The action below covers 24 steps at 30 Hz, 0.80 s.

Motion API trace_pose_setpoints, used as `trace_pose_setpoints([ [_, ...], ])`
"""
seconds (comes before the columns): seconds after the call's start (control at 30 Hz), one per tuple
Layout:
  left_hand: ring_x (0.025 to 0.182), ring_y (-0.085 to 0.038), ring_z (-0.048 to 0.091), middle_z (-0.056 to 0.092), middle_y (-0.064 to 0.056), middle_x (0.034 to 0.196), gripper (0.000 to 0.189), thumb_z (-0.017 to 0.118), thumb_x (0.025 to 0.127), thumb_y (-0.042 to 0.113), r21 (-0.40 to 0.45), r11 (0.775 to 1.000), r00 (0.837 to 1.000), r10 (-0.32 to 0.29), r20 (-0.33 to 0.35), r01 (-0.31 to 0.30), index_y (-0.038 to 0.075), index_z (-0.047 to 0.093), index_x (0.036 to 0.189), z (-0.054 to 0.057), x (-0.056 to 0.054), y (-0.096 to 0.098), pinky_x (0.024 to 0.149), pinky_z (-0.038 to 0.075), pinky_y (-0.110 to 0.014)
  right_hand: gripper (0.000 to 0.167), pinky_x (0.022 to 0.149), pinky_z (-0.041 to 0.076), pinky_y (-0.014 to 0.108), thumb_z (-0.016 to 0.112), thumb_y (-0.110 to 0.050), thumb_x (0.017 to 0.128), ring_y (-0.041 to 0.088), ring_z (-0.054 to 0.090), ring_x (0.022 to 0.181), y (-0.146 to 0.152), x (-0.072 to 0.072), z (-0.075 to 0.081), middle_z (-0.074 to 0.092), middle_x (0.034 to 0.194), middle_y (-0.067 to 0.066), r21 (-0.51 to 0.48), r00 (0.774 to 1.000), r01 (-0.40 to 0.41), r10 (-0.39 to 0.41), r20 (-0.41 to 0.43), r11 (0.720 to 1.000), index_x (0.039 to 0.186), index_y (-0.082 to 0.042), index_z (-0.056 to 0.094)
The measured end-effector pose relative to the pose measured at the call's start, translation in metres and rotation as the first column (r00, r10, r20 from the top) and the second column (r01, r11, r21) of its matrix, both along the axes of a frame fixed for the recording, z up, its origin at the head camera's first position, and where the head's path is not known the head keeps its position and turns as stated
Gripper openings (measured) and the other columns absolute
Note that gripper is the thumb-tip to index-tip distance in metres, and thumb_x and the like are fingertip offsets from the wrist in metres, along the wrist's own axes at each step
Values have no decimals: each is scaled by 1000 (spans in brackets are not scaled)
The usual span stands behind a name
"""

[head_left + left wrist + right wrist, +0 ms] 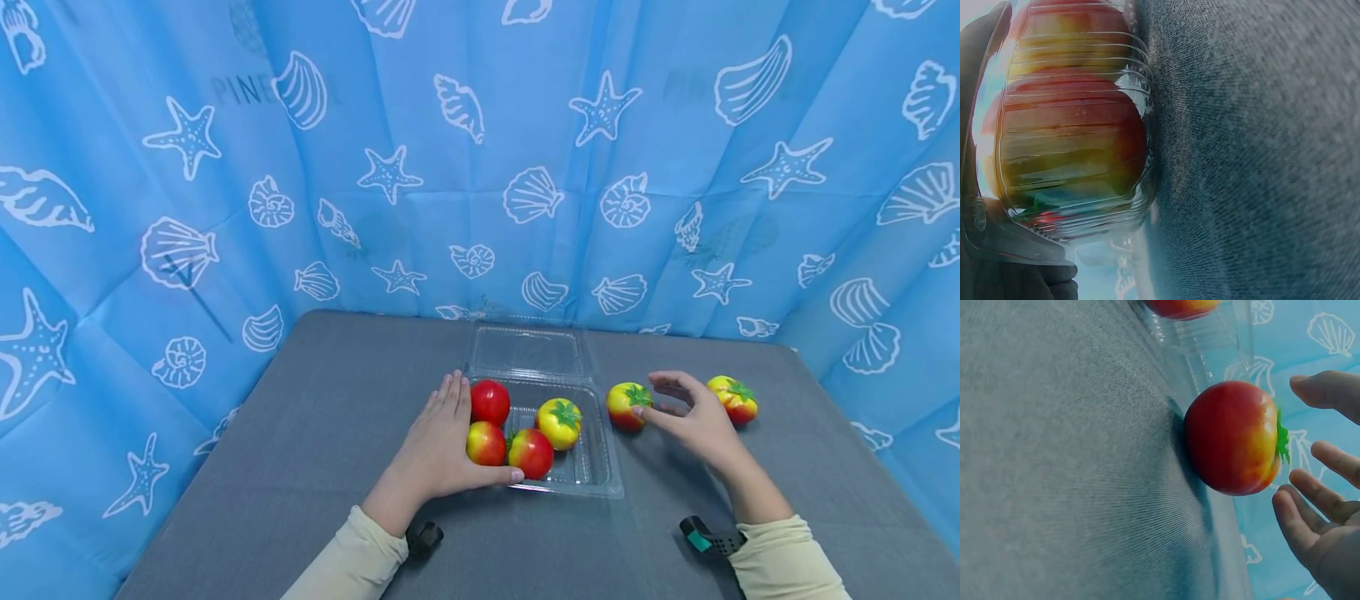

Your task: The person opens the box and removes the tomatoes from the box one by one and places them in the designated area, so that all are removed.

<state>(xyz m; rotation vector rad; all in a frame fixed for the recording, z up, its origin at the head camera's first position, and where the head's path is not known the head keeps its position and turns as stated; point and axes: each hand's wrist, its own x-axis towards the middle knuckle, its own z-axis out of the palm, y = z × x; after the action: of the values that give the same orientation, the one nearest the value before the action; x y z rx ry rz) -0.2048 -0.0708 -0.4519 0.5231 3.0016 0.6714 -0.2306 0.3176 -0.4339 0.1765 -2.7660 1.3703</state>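
A glossy tomato (pixel 622 407) sat on the gray tabletop (pixel 337 417), just outside the clear plastic box (pixel 607 467), at about 2 o'clock from the box's middle. Seen from the head, its top was yellow around a green leafy cap, with red low on its near side; the right wrist view showed its skin smooth and mostly deep red, fading to orange and yellow near the cap.

The right hand (pixel 697 421) was at 3 o'clock from this tomato, thumb and fingers spread apart and lightly bent, the thumb near the cap. Whether any fingertip touched the skin, I could not tell. A second loose tomato (pixel 733 402), yellow above and red below, lay at 2 o'clock from that hand.

The left hand (pixel 446 446) lay against the box at 9 o'clock, its fingers straight and close together, the thumb stretched along the near edge toward 7 o'clock.

Four tomatoes stood inside: a plain red one (pixel 490 402) at 10 o'clock, a red-and-yellow one (pixel 485 443) at 9, a mostly red one (pixel 532 456) at 7, and a yellow one (pixel 551 429) with a green cap at 1. The transparent lid (pixel 528 350) lay open at 12.
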Motion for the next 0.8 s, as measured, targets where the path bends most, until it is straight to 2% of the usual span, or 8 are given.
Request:
trace_pose_setpoints([
  [0.07,166,-36,15,18,-13,179,139,63,70,95,-4,1000,1000,2,6,-2,7,22,170,0,0,0,130,31,-55,67,96,55,12,79,-33,98,39,53,137,-2,1,2,53,151,23,-1,1000,8,-8,-12,1000,149,0,51],
  [0.3,167,-34,14,17,-11,179,140,64,70,95,-14,1000,1000,10,11,-9,7,20,170,0,0,1,131,30,-54,64,94,48,3,80,-33,98,37,53,138,-11,5,8,55,151,22,-33,999,2,-4,-48,999,146,-1,53],
  [0.53,167,-34,15,17,-11,179,140,64,70,95,-5,1000,1000,9,11,-9,8,21,170,-1,-1,0,130,31,-55,61,94,45,2,80,-30,97,36,53,136,-18,10,14,56,149,20,-22,995,-19,17,-96,1000,145,-1,55],
  [0.8,167,-34,15,18,-11,179,139,65,70,94,-13,1000,1000,10,4,-10,7,20,170,-3,-2,0,130,31,-55,53,95,49,5,80,-24,98,34,56,131,-27,14,19,59,145,19,-29,989,-81,76,-128,996,142,-4,58],
])
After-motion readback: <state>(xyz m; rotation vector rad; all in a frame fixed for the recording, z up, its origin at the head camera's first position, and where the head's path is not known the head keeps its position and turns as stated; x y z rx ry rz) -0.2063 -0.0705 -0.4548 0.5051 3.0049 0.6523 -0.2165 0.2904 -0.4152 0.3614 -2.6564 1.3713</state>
